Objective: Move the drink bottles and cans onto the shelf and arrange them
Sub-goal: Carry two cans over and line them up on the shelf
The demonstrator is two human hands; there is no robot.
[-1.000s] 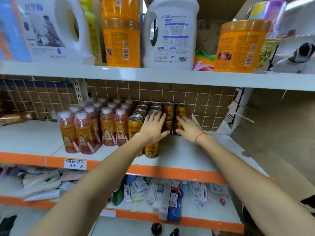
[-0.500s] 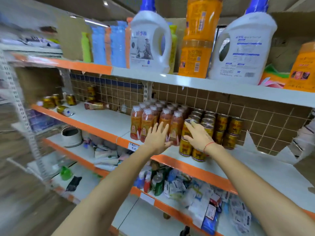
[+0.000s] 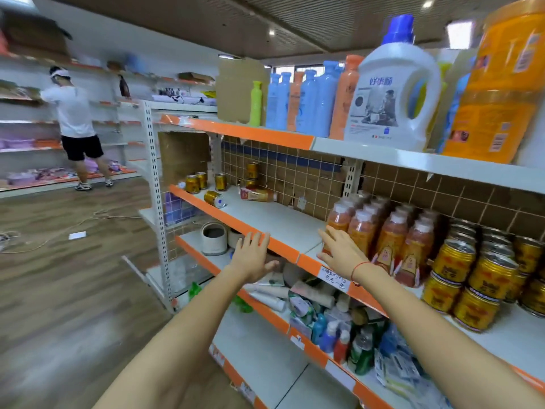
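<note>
At nine o'clock a person in a white shirt and black shorts (image 3: 76,119) stands at far shelving. On the white metal shelf with the orange front edge (image 3: 267,222), toward eleven o'clock, several small gold drink cans (image 3: 196,182) stand upright; one gold can (image 3: 215,198) and one red-labelled bottle (image 3: 257,194) lie on their sides. The left hand (image 3: 254,256), fingers spread and holding nothing, hovers near the shelf edge at centre. The right hand (image 3: 342,250), also spread and empty, sits just in front of the orange-drink plastic bottles with white caps (image 3: 383,237) at two o'clock. Stacked gold cans (image 3: 477,273) fill three o'clock. On the shelf above stands a white detergent jug with a blue cap (image 3: 395,93).
</note>
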